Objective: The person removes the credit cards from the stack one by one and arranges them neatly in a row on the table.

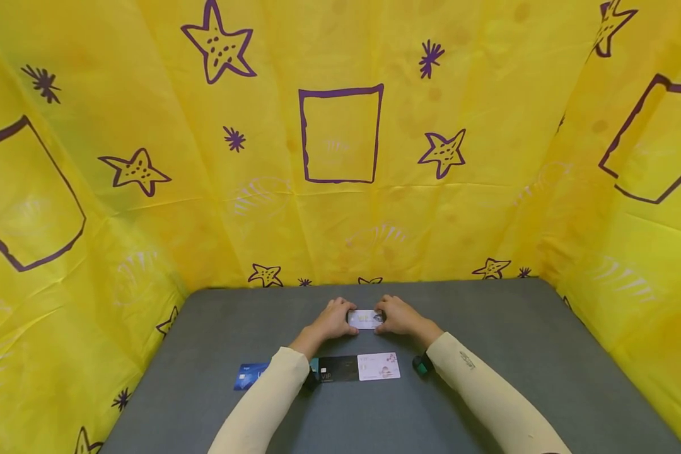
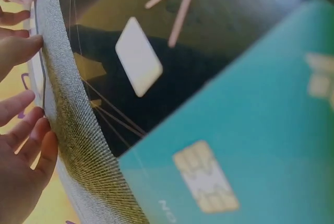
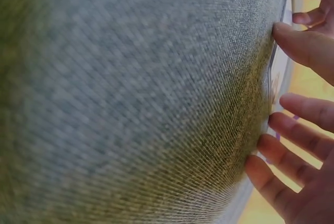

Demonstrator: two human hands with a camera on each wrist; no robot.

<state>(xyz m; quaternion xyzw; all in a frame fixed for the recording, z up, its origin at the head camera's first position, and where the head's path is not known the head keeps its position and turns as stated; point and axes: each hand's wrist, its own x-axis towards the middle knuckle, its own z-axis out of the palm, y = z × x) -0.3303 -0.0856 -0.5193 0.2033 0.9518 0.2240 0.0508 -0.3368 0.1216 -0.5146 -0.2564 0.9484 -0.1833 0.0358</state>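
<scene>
Toward the back of the grey tabletop, a white card (image 1: 364,319) lies between my two hands. My left hand (image 1: 333,318) pinches its left end with thumb and fingers, and my right hand (image 1: 400,315) grips the right end the same way. The left wrist view catches the left thumb (image 2: 23,51) and curved fingers at a thin edge. From the right wrist, the right fingers (image 3: 282,177) appear spread along the card's edge (image 3: 278,75). Both ends of the card are partly covered by fingertips.
Nearer me lies a row of cards: a blue card (image 1: 250,376), a teal card (image 2: 250,145) mostly under my left forearm, a black VIP card (image 1: 338,371) and a pale pink card (image 1: 378,366). Yellow patterned cloth (image 1: 340,233) walls the grey table (image 1: 488,359) at back and sides.
</scene>
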